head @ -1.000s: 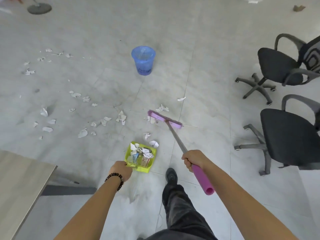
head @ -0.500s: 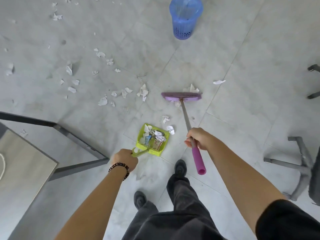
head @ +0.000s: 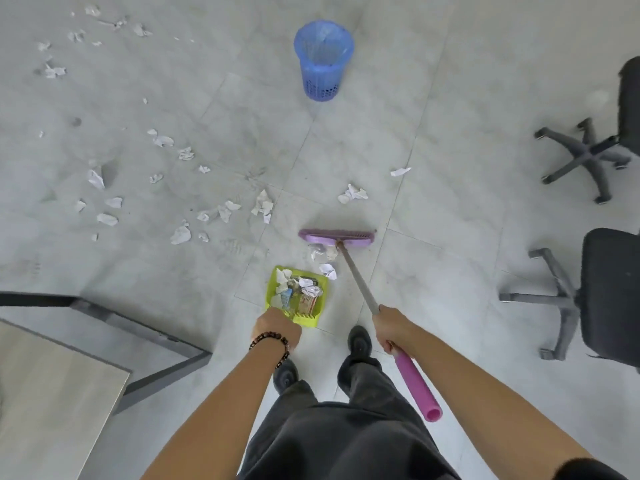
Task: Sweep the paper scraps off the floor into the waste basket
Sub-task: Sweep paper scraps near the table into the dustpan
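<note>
My left hand (head: 277,327) grips the handle of a lime-green dustpan (head: 297,295) that lies on the floor and holds several crumpled scraps. My right hand (head: 394,327) grips the grey shaft of a purple broom (head: 336,237), whose head rests on the floor just beyond the pan. A few paper scraps (head: 322,258) lie between the broom head and the pan. More white scraps (head: 225,209) are scattered over the floor to the left, and two lie beyond the broom. The blue waste basket (head: 323,64) stands upright farther ahead.
Two black office chairs (head: 609,292) with grey star bases stand on the right. A wooden desk (head: 45,396) with a grey metal frame fills the lower left. My legs and black shoes (head: 360,341) are right behind the pan.
The broom head has drawn closer to the dustpan, pushing scraps toward it. My view has tilted and shifted, so the basket and the chairs on the right show again.
</note>
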A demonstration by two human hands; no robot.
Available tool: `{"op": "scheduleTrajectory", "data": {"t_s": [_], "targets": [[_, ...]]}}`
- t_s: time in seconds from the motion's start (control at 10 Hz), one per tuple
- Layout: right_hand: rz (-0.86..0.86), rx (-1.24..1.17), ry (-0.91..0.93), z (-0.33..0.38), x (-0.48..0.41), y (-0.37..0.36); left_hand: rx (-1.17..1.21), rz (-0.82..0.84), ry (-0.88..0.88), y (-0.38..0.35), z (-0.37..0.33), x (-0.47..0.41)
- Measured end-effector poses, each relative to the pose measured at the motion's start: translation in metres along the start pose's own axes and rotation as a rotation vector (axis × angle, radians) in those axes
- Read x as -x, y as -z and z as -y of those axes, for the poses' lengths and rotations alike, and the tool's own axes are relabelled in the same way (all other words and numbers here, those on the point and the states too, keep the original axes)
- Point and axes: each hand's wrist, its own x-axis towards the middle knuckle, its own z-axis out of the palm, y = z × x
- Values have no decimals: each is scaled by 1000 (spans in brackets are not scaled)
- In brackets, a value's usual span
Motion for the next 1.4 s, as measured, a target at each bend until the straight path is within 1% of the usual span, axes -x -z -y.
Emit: {"op": "scheduleTrajectory", "data": {"t_s": [0.1,0.2,0.3,0.4,0.5,0.6,0.7,0.8,0.9,1.0,1.1,1.2,1.3,1.4], "targets": [[-11,-154,-16,-3,19,-11,-8,44,-33,7,9,3],[-30,-295,-55,-6,39,-17,-46,44,-82,27,28,1],[-105,-412,-115,-5,63,-30,-109,35,-138,45,42,-3],[-125,-683,-209,2,54,-36,-191,68,-183,55,49,-4],[-93,-487,-310,0,48,-34,-223,78,-190,54,52,-9],[-153,-842,-266,6,40,-36,-192,46,-171,54,52,-17],[-113,-884,-280,14,33,-40,-191,5,-156,58,50,-23],[-16,-879,-287,28,32,-55,-220,-22,-150,62,41,-28],[120,-895,-350,34,44,-73,-246,-36,-132,64,32,-32],[163,-919,-269,27,64,-78,-270,-43,-134,64,25,-36],[376,-1114,-301,9,70,-54,-283,-45,-131,67,27,-37],[439,-1235,-305,2,88,-29,-285,-31,-129,71,36,-37],[419,-1273,-282,3,91,-19,-263,-10,-148,80,41,-29],[377,-1300,-237,11,95,-13,-193,17,-167,87,40,-23]]}}
